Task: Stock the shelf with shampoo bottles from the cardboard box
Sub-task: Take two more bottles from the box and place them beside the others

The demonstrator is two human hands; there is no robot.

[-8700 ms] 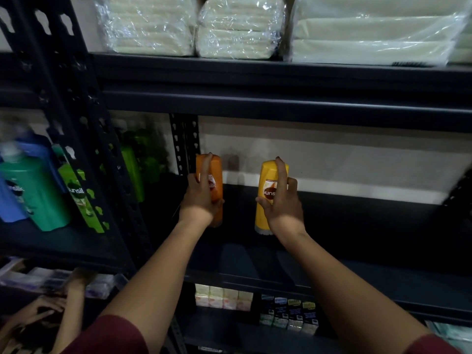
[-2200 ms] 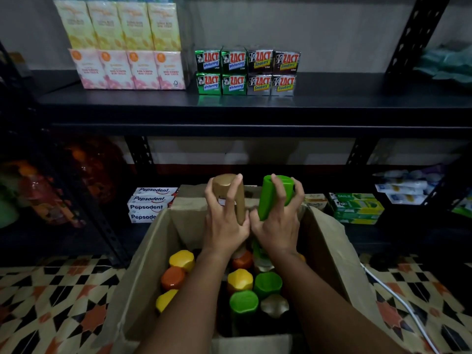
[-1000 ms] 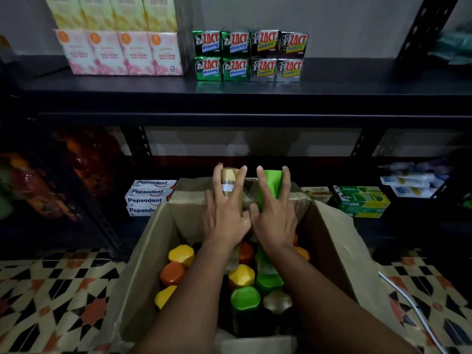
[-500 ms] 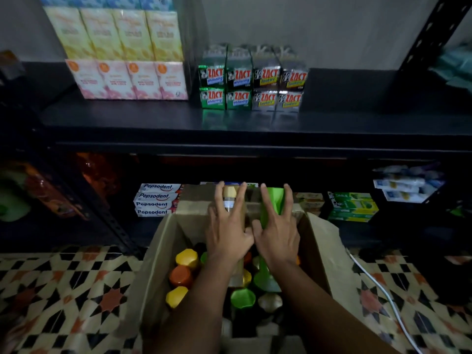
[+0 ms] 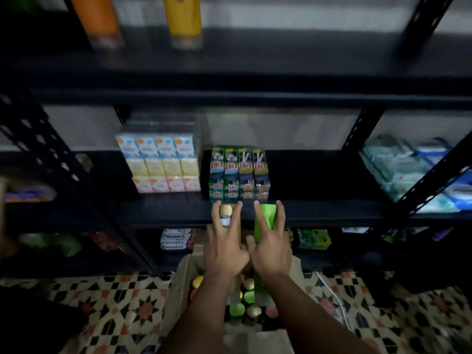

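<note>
Two shampoo bottles are being held above an open cardboard box (image 5: 178, 287) standing on a patterned tile floor (image 5: 109, 302) before dark metal shelving. A gold-capped bottle (image 5: 226, 213) is being gripped by the left hand (image 5: 223, 249), its fingers curled round the bottle's body with the index and middle fingers stretched up either side of the cap. A green bottle (image 5: 265, 219) is being gripped by the right hand (image 5: 270, 251) just beside it, with two fingers likewise extended along the bottle's sides; the two hands are touching at the thumbs. More bottles are being kept upright inside the box beneath the forearms, their green, gold, yellow and orange caps (image 5: 236, 309) showing. On the middle shelf (image 5: 319, 213), just beyond the raised bottles, green and dark toothpaste cartons (image 5: 240, 172) are stacked, with pastel boxes (image 5: 161, 162) to their left and pale wrapped packs (image 5: 408, 172) far to the right. On the top shelf (image 5: 281, 60), an orange bottle (image 5: 98, 19) and a yellow bottle (image 5: 182, 19) are standing near each other, blurred. On the lowest shelf, white toothpaste boxes (image 5: 176, 238) are lying left of the hands and a green box (image 5: 314, 238) right of them. A white cable (image 5: 332, 295) is trailing across the floor right of the box.
</note>
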